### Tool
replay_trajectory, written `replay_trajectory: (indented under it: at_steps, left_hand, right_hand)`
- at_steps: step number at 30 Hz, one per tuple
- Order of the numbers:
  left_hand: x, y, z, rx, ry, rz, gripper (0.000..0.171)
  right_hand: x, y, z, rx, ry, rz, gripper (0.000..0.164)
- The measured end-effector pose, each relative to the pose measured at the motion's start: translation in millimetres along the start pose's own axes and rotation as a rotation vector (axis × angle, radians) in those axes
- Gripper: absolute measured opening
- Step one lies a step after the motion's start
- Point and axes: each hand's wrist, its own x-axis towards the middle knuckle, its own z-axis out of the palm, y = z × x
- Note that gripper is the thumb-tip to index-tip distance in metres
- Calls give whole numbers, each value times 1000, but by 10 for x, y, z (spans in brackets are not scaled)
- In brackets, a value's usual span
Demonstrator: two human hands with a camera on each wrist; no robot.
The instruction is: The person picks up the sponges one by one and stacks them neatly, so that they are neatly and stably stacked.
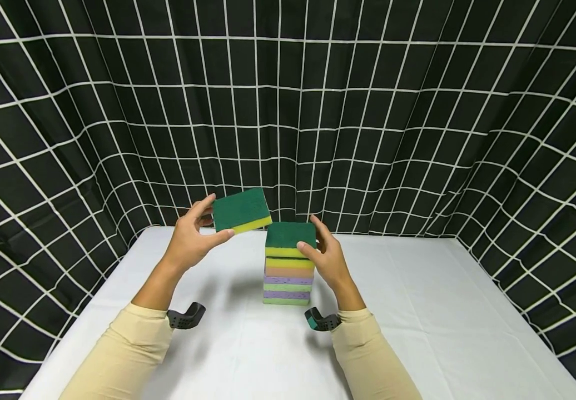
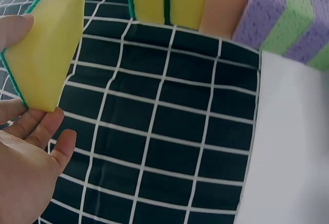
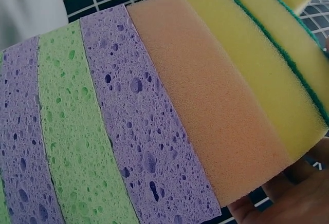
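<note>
A scouring sponge (image 1: 242,211), dark green on top and yellow below, is held up by its left end in my left hand (image 1: 190,239). It is tilted, above and left of a sponge stack (image 1: 288,272); its yellow side (image 2: 49,44) shows in the left wrist view. Another green-and-yellow scouring sponge (image 1: 288,236) tops the stack, and my right hand (image 1: 330,258) grips its right end, thumb at the front and a finger at the back. Beneath come a second yellow scouring sponge (image 3: 247,64), an orange layer (image 3: 205,100), then purple (image 3: 139,126) and light green (image 3: 82,126) porous layers.
The stack stands upright on a white-covered table (image 1: 393,300). A black curtain with a white grid (image 1: 288,111) rises behind the table and along both sides. Dark wrist straps (image 1: 187,316) sit below each hand, at the cuffs of beige sleeves.
</note>
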Motion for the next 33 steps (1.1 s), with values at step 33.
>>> replay_trajectory:
  at_steps: [33]
  left_hand:
    - [242,8,553,-184,-181,-5,80]
  right_hand:
    - [-16,-28,-10,23,-17,-5,72]
